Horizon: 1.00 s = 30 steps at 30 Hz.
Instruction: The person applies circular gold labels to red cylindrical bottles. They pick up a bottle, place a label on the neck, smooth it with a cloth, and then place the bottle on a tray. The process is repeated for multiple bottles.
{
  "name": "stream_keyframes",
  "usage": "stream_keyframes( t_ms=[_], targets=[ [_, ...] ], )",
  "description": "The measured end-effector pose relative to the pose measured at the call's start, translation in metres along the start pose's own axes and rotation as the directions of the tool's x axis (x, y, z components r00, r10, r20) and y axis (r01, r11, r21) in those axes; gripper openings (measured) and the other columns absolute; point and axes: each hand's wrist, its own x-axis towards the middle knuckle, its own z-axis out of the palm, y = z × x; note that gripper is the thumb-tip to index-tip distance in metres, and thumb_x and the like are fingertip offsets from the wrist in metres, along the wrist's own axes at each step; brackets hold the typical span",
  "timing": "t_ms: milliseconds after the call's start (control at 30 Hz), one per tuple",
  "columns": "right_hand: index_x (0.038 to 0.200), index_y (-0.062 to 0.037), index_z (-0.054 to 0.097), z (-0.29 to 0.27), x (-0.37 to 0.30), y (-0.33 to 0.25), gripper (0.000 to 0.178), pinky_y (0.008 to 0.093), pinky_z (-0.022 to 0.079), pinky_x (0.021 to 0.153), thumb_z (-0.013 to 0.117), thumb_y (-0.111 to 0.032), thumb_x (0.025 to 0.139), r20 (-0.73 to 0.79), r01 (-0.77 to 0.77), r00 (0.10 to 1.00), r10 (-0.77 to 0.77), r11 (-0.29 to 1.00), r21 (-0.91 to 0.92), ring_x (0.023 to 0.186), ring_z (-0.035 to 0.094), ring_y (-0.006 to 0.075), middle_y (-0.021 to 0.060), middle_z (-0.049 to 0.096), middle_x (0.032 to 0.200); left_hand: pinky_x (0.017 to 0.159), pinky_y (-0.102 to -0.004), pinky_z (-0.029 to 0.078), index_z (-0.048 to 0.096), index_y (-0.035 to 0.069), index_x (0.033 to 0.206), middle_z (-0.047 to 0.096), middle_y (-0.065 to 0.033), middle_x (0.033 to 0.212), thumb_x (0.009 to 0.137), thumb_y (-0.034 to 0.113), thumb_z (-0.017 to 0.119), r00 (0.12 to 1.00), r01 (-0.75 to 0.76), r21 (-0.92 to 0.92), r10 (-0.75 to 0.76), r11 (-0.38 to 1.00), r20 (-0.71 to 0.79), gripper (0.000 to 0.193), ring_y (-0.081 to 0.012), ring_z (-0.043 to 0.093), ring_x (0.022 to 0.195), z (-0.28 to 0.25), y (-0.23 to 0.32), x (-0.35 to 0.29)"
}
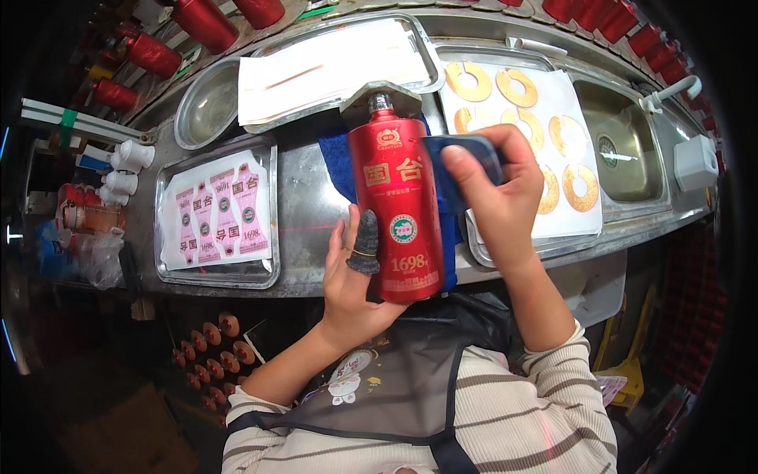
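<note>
A red bottle [383, 189] with gold lettering and a round green-and-white emblem leans over the counter, its bare glass neck pointing away from me. My left hand [351, 292] grips its lower left side and base, and one finger wears a dark grey cover [365, 245]. Between the thumb and fingers of my right hand [509, 193] is a flat dark blue scraper-like pad [479, 156], its edge at the bottle's upper right side. The neck lies at a grey angular metal support [408, 103]. Beneath the bottle a blue cloth [335, 162] shows.
On the left, a metal tray [275, 213] holds a printed decal sheet [217, 213]. A metal bowl [207, 107] and another tray [433, 67] with white sheets stand behind. Gold ring-shaped decals [580, 187] lie right, before a sink [620, 150]. Red bottles [205, 24] line the back.
</note>
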Motion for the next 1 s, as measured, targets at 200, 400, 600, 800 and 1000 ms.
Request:
stream_keyframes(
  t_ms=[200, 400, 600, 800, 1000],
  targets=[
    [0.092, -0.0006, 0.063, 0.003, 0.028, 0.014, 0.017, 0.0244, 0.049, 0.061, 0.076, -0.009, 0.086, -0.066, 0.013, 0.998, -0.014, 1.000, -0.025, 0.068, 0.059, 0.0076, 0.0032, 0.065, 0.076, 0.114, -0.0667, 0.020, 0.051, -0.006, 0.142, 0.040, -0.0345, 0.152, 0.083, 0.073, 0.063, 0.993, -0.050, 0.088, 0.040, 0.995, 0.107, 0.099, -0.0450, 0.042, 0.142, -0.024, -0.021, 0.019],
    [0.094, -0.0011, 0.062, -0.010, 0.005, 0.017, 0.015, 0.0232, 0.049, 0.071, 0.074, -0.008, 0.090, -0.056, -0.031, 0.998, 0.024, 0.991, -0.132, 0.078, 0.058, 0.0071, 0.0013, 0.063, 0.084, 0.114, -0.0693, 0.016, 0.068, 0.001, 0.121, 0.033, -0.0367, 0.155, 0.094, 0.066, 0.052, 0.993, -0.100, 0.273, 0.080, 0.957, 0.084, 0.073, -0.0516, 0.040, 0.140, -0.026, -0.023, 0.083],
    [0.118, 0.0013, 0.060, -0.023, -0.004, 0.015, 0.031, 0.0214, 0.051, 0.079, 0.071, -0.007, 0.091, -0.020, -0.181, 0.982, 0.188, 0.965, 0.188, 0.088, 0.061, 0.0071, 0.0035, 0.066, 0.098, 0.112, -0.0748, 0.010, 0.075, 0.007, 0.098, 0.037, -0.0351, 0.153, 0.094, 0.060, 0.056, 0.971, -0.236, 0.462, 0.197, 0.855, 0.132, 0.056, -0.0570, 0.033, 0.141, -0.027, 0.005, 0.101],
    [0.122, 0.0001, 0.059, -0.045, -0.023, 0.008, 0.033, 0.0240, 0.050, 0.086, 0.066, -0.001, 0.091, 0.118, -0.266, 0.962, 0.246, 0.944, 0.196, 0.093, 0.062, 0.0094, 0.0058, 0.065, 0.109, 0.112, -0.0750, -0.002, 0.075, 0.009, 0.091, 0.036, -0.0259, 0.158, 0.092, 0.053, 0.061, 0.940, -0.266, 0.336, 0.165, 0.904, 0.300, 0.046, -0.0453, 0.018, 0.152, -0.023, 0.033, 0.045],
    [0.109, -0.0026, 0.068, -0.019, -0.032, -0.007, 0.033, 0.0273, 0.053, 0.079, 0.072, 0.012, 0.080, 0.298, 0.488, 0.852, -0.431, 0.859, -0.152, 0.085, 0.064, 0.0184, 0.0105, 0.066, 0.093, 0.116, -0.0675, -0.005, 0.074, 0.017, 0.123, 0.022, -0.0282, 0.164, 0.099, 0.051, 0.055, 0.994, -0.019, 0.187, -0.001, 0.982, 0.111, 0.046, -0.0447, 0.017, 0.154, -0.010, 0.014, -0.052]
  ],
)
